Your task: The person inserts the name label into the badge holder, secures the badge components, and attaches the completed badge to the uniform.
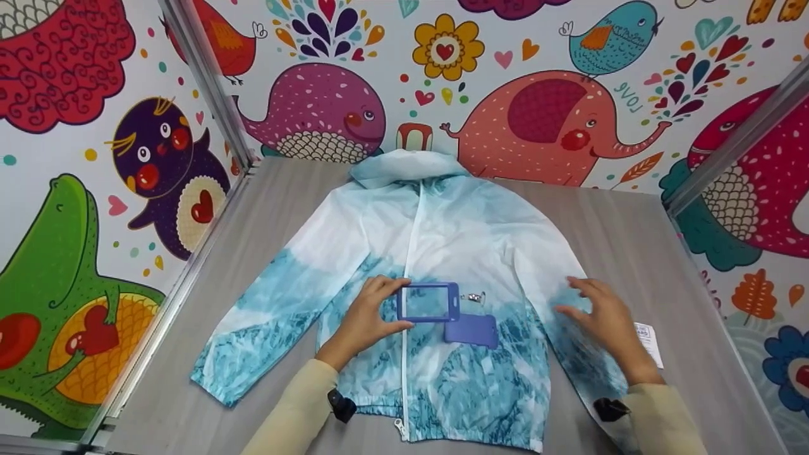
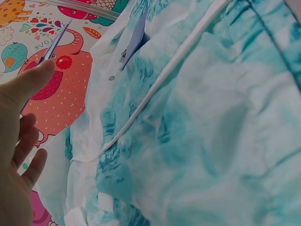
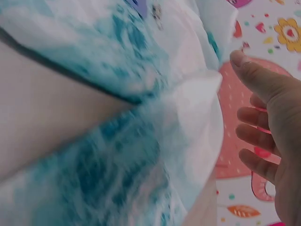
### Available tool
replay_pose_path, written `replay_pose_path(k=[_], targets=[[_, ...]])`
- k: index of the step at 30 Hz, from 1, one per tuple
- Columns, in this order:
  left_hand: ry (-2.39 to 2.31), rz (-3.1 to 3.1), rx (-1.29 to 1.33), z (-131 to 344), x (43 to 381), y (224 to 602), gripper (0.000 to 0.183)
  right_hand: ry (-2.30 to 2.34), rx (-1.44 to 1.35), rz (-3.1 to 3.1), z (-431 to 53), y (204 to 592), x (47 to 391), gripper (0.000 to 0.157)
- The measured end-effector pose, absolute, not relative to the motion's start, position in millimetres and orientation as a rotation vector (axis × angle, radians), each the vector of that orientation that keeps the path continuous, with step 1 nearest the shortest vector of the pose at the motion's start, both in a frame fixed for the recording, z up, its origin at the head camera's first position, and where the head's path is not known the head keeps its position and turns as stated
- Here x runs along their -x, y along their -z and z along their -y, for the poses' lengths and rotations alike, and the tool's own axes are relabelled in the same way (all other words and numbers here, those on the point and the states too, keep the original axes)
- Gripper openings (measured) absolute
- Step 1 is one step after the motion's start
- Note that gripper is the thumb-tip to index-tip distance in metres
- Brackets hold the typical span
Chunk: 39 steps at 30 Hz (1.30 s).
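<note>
My left hand (image 1: 368,316) pinches a purple rectangular frame (image 1: 454,302) by its left end, thumb below and fingers above; it looks like half of a card holder. In the left wrist view, the frame (image 2: 55,41) shows edge-on beyond the thumb. A flat purple panel (image 1: 471,331) lies on the jacket, partly overlapped by the frame in the head view. Beside it is a small metal clip (image 1: 474,297). My right hand (image 1: 603,319) is over the right-side sleeve, holding nothing, its fingers apart and slightly bent.
A white and teal hooded jacket (image 1: 455,234) is spread on the grey wood-grain table (image 1: 183,354), its zipper closed down the front. Right of the jacket lies a white printed card (image 1: 649,344), partly hidden by my right hand. Cartoon-printed panels (image 1: 505,38) enclose the back and sides.
</note>
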<state>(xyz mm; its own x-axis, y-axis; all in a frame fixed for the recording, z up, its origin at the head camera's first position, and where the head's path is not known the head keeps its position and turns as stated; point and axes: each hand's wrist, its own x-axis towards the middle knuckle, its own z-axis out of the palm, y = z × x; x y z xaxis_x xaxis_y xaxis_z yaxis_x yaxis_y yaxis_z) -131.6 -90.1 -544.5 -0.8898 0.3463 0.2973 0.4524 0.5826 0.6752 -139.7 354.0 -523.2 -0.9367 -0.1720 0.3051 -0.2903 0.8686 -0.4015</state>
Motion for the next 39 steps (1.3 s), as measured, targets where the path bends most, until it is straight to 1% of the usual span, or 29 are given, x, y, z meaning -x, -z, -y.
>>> replay_pose_path(k=[5,8,11,14,18,20,24,28,32,39], targets=[[1.208,2.684,0.667,89.1,131.9,546.6,0.072,-0.669,-0.185,2.787,-395.1,513.0,138.8,0.057],[1.215,2.688,0.661,88.5,131.6,547.1,0.072,-0.746,-0.036,2.835,-420.7,512.0,136.6,0.057],[1.223,2.697,0.661,87.7,131.8,547.2,0.072,-0.877,0.193,2.879,-442.2,516.4,133.2,0.061],[1.227,2.705,0.662,87.4,132.1,547.4,0.072,-0.979,0.420,2.903,-457.8,524.4,129.8,0.068],[1.233,2.695,0.657,87.6,132.3,548.4,0.072,-1.090,0.611,2.912,-473.2,535.9,127.8,0.074],[1.237,2.690,0.655,87.6,132.3,549.1,0.072,-1.131,0.665,2.922,-479.9,541.4,127.3,0.073],[1.242,2.686,0.662,87.1,132.4,550.3,0.073,-1.137,0.702,2.950,-488.5,554.3,125.9,0.064],[1.225,2.693,0.659,87.1,132.5,550.2,0.072,-1.186,0.771,2.925,-489.9,564.0,124.4,0.059],[1.220,2.694,0.651,87.4,131.9,550.1,0.073,-1.218,0.856,2.887,-489.6,565.8,122.8,0.056],[1.243,2.694,0.638,88.7,132.1,551.4,0.073,-1.141,0.869,2.864,-485.1,565.7,122.6,0.050]])
